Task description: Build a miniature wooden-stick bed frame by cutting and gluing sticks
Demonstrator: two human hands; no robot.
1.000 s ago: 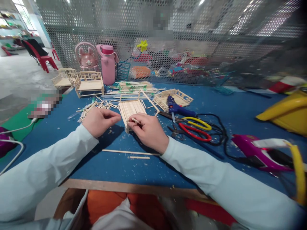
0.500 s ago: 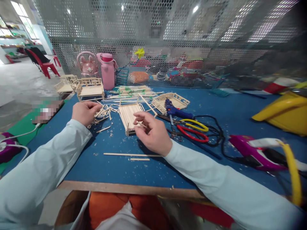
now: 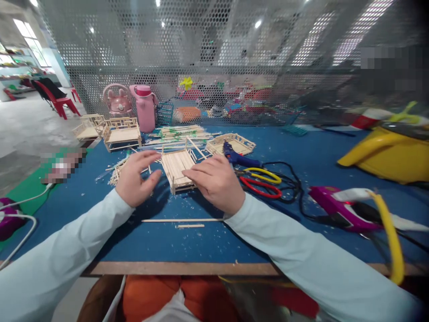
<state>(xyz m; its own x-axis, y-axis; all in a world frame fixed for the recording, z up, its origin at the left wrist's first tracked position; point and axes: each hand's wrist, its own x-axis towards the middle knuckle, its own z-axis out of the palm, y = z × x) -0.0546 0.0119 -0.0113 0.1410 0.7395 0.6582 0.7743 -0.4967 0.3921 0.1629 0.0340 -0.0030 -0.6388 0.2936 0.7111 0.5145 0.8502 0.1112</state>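
Observation:
A small bed-like frame of thin wooden sticks (image 3: 177,166), with a slatted top and short corner posts, stands on the blue tabletop between my hands. To its left is my left hand (image 3: 139,179), open, thumb and fingers apart and nothing in them. My right hand (image 3: 217,183) reaches over the frame's right front corner, its fingers pressed together; whatever they grip is hidden. One long stick (image 3: 181,220) and a short stick (image 3: 191,226) lie in front of the frame. Loose stick pieces (image 3: 115,175) are heaped behind my left hand.
Right of the frame lie a blue glue gun (image 3: 243,158), red-and-yellow-handled pliers (image 3: 261,188) and a black cable. Finished stick pieces (image 3: 122,134), a pink bottle (image 3: 145,109) and bundled sticks (image 3: 182,133) stand behind. A purple device (image 3: 342,208) and yellow container (image 3: 385,152) are at right.
My left hand has left the loose stick pieces, opened, and moved right towards the frame. My right hand's fingers have drawn together over the frame's corner. The view has shifted slightly.

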